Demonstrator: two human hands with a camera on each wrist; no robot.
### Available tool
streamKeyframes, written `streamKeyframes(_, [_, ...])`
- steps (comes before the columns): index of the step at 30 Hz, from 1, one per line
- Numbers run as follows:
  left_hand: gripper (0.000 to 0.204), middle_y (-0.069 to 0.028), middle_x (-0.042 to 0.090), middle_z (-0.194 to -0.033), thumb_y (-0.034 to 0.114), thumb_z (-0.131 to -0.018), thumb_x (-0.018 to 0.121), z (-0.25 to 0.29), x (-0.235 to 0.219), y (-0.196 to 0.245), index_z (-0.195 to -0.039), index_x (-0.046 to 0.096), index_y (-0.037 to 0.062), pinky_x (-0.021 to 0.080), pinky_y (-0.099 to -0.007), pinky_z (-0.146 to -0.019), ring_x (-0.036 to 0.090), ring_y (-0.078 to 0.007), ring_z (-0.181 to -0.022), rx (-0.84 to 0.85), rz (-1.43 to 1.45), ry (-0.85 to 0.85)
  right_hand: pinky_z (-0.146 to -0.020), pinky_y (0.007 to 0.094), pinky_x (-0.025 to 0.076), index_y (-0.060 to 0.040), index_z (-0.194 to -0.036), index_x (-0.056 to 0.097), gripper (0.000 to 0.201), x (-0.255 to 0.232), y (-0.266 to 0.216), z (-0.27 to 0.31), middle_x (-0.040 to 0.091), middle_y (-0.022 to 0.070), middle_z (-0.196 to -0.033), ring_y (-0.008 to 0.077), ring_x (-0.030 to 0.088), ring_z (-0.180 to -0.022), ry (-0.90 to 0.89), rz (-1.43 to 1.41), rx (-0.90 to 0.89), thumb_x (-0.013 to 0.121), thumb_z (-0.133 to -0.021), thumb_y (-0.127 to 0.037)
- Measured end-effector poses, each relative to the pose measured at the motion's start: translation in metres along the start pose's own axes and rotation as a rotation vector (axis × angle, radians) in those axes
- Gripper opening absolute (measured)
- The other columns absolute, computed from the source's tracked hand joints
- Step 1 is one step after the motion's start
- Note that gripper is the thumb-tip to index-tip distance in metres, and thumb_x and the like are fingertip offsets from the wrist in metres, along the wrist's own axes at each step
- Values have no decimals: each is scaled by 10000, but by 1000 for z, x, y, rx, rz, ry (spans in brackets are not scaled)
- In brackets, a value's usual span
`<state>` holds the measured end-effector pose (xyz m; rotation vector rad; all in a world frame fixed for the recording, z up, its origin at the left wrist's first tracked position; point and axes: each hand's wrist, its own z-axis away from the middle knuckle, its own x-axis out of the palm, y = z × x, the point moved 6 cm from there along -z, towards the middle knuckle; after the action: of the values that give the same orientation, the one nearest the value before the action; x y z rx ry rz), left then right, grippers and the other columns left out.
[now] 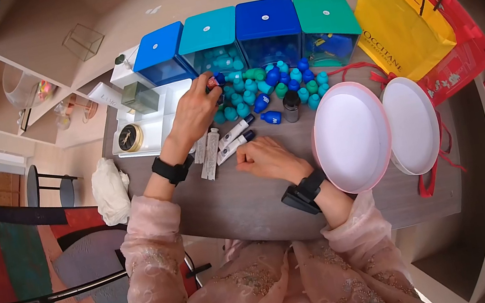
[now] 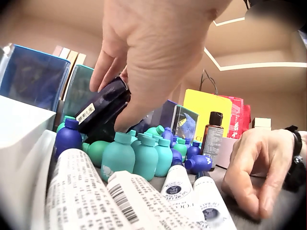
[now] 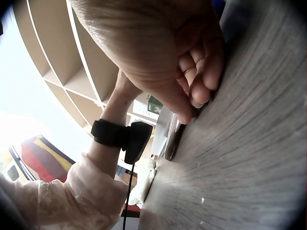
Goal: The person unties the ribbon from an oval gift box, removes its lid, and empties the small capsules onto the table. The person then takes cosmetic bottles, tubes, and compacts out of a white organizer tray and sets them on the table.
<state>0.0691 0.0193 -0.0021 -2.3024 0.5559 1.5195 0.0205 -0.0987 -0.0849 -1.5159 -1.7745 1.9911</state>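
Observation:
My left hand (image 1: 195,113) grips a small dark box (image 2: 103,109) with a white barcode label, tilted between thumb and fingers above many small bottles. The bottles (image 1: 238,98), teal, green and blue with rounded caps, crowd the table in front of the bins. Knuckles up, my right hand (image 1: 273,158) rests on the table with fingers loosely curled and nothing in them. Just beyond it lie two white tubes (image 1: 235,138) with dark caps. Two printed tubes (image 2: 81,191) lie below my left wrist. A dark-capped bottle (image 2: 213,136) stands past the tubes.
Several lidded blue and green bins (image 1: 267,24) line the back. At left, a white divided tray (image 1: 153,140) holds a round black-and-gold tin (image 1: 130,137). Two oval white box halves (image 1: 351,135) stand at right, near red ribbon and a yellow paper bag (image 1: 396,27).

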Motion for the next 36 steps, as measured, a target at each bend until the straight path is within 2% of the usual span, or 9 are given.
streamKeyframes(9, [432, -190, 441, -1229, 75, -642, 720, 22, 3, -17, -1033, 543, 26, 494, -389, -806, 518, -355, -1051, -188, 74, -130, -622, 378, 463, -14, -752, 619, 165, 2, 0, -3, 642, 143, -692, 295, 625, -659, -29, -3, 1, 682, -747, -167])
streamKeyframes(13, [447, -181, 494, -1203, 160, -665, 758, 23, -2, -20, -1057, 584, 36, 460, -386, -884, 523, -358, -1077, -253, 346, -145, -612, 371, 460, -16, -740, 616, 170, 1, 1, -2, 641, 138, -683, 284, 622, -644, -17, 4, -9, 675, -748, -176])
streamKeyframes(16, [288, -172, 583, -1043, 128, -701, 731, 27, -27, -63, -938, 618, 9, 450, -395, -856, 546, -350, -1005, -323, 134, 187, -605, 375, 456, -21, -738, 616, 168, 0, -1, -2, 640, 134, -680, 284, 620, -639, -53, -11, 24, 673, -750, -179])
streamKeyframes(18, [294, -194, 568, -1061, 116, -718, 707, 38, -41, -94, -963, 598, -4, 453, -403, -846, 535, -364, -1002, -459, -54, 298, -603, 377, 454, -23, -738, 617, 166, 0, 0, -2, 639, 133, -680, 285, 619, -637, -53, -6, 25, 671, -752, -179])
streamKeyframes(20, [449, -219, 556, -1076, 202, -718, 711, 56, -36, -134, -1080, 538, 1, 468, -435, -813, 531, -371, -1014, -605, -284, 270, -601, 379, 452, -25, -738, 617, 164, 0, 1, -3, 639, 132, -680, 285, 617, -636, -46, -1, 25, 670, -753, -179])
streamKeyframes(21, [449, -219, 556, -1076, 202, -718, 711, 60, -36, -141, -1080, 538, 1, 468, -435, -813, 531, -371, -1014, -599, -283, 272, -597, 380, 451, -26, -739, 616, 162, 0, 1, -3, 637, 132, -678, 286, 616, -634, -41, -7, 17, 670, -753, -178])
streamKeyframes(24, [543, -221, 570, -1064, 277, -711, 722, 79, -22, -172, -1128, 503, 7, 472, -448, -800, 555, -380, -973, -904, -245, 87, -592, 380, 450, -26, -740, 613, 160, 2, 4, -1, 636, 131, -674, 289, 616, -632, 13, -5, -16, 671, -753, -175])
streamKeyframes(31, [502, -225, 607, -976, 241, -703, 723, 82, -16, -178, -1110, 549, 6, 474, -427, -783, 594, -369, -906, -822, -95, 218, -589, 382, 453, -23, -745, 611, 153, 1, 3, 0, 636, 132, -673, 293, 618, -634, 31, 5, -35, 669, -749, -165])
streamKeyframes(36, [489, -194, 619, -1008, 164, -690, 739, 50, -66, -105, -1124, 574, 9, 498, -372, -765, 620, -331, -861, -572, 19, 331, -594, 385, 455, -24, -749, 616, 142, 4, 4, -1, 639, 134, -679, 293, 621, -640, -1, 15, -5, 667, -743, -156])
